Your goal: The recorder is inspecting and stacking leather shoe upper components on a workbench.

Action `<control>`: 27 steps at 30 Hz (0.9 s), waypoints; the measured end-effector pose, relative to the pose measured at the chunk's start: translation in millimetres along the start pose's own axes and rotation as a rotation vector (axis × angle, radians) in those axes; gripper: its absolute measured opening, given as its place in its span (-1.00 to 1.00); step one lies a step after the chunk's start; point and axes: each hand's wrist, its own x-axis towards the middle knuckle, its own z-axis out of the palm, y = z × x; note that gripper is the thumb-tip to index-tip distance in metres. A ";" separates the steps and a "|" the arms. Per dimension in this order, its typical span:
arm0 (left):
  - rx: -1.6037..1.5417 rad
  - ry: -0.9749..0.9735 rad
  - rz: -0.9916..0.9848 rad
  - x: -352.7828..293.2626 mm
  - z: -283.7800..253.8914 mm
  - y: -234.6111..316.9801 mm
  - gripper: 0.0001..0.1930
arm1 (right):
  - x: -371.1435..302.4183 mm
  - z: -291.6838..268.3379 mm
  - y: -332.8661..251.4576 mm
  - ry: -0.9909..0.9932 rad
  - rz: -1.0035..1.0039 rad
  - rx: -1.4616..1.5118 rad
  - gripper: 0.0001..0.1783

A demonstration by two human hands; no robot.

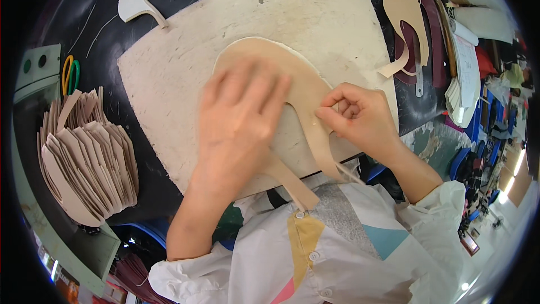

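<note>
A beige, horseshoe-shaped leather-like piece (304, 79) lies on a worn cream board (163, 73). A pale edge shows along its upper curve, and its two narrow legs reach toward me over the board's near edge. My left hand (239, 115), blurred by motion, is over the piece's left part with fingers stretched out. My right hand (363, 118) has its fingers curled, thumb and forefinger pinched at the edge of the right leg. Thin strands hang near that leg's end.
A thick stack of beige cut pieces (93, 163) stands at left, near yellow-and-green scissors (71, 73). Another curved piece (134, 0) overlaps the board's far left. At right, a similar beige piece (402, 8) rests on maroon pieces (436, 45), beside a metal ruler (419, 85) and papers (464, 70).
</note>
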 end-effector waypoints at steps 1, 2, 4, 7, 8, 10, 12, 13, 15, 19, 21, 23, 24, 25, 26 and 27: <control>-0.099 -0.049 0.086 2.9 3.2 5.5 -0.44 | 1.2 -0.1 -2.8 -0.015 0.004 -0.030 -0.90; -0.196 -0.095 0.173 6.8 5.1 8.3 -0.38 | 2.4 -1.9 -4.6 -0.028 0.006 -0.062 -0.90; -0.179 -0.160 0.128 11.6 2.6 -3.5 -0.39 | 3.2 -4.2 -3.8 -0.021 -0.039 -0.079 -0.89; -0.078 -0.105 0.024 10.5 -12.2 -22.0 -0.41 | 16.7 -19.1 3.3 0.033 -0.230 -0.062 -0.84; -0.012 -0.051 -0.034 6.9 -15.7 -24.3 -0.43 | 30.3 -32.7 6.8 0.227 -0.312 -0.033 -0.83; 0.048 0.037 -0.141 -2.8 -17.2 -27.0 -0.49 | 43.3 -62.0 -2.2 0.545 -0.420 0.103 -0.84; 0.031 0.104 -0.235 -25.3 -11.7 -22.7 -0.57 | 38.4 -72.9 -10.1 0.685 -0.489 0.141 -0.88; 0.060 0.130 -0.289 -36.0 -8.5 -17.3 -0.60 | 32.0 -70.9 -9.8 0.693 -0.536 0.078 -0.89; 0.108 0.193 -0.380 -48.5 -1.8 -4.6 -0.64 | 14.8 -59.2 -9.5 0.616 -0.465 -0.113 -0.89; 0.046 0.245 -0.350 -64.3 3.5 12.8 -0.55 | 4.4 -8.5 5.5 0.345 -0.653 -0.555 -0.75; 0.015 0.233 -0.127 -68.2 11.5 20.4 -0.41 | 7.2 10.6 5.2 0.347 -0.722 -0.454 -0.76; -0.036 0.081 -0.184 -73.3 21.2 30.3 -0.23 | 9.4 24.3 3.5 0.362 -0.761 -0.267 -0.76; -0.064 0.004 -0.212 -75.4 23.7 32.6 -0.13 | 6.6 26.7 0.7 0.344 -0.777 -0.205 -0.75; -0.059 -0.022 -0.216 -76.6 23.8 32.2 -0.08 | 1.9 27.9 -4.1 0.325 -0.792 -0.142 -0.74; -0.055 -0.045 -0.219 -77.3 24.1 31.8 -0.02 | -0.8 28.3 -6.6 0.307 -0.808 -0.080 -0.73; -0.051 -0.069 -0.221 -77.9 24.2 31.4 0.03 | -0.3 27.8 -5.0 0.297 -0.748 -0.068 -0.74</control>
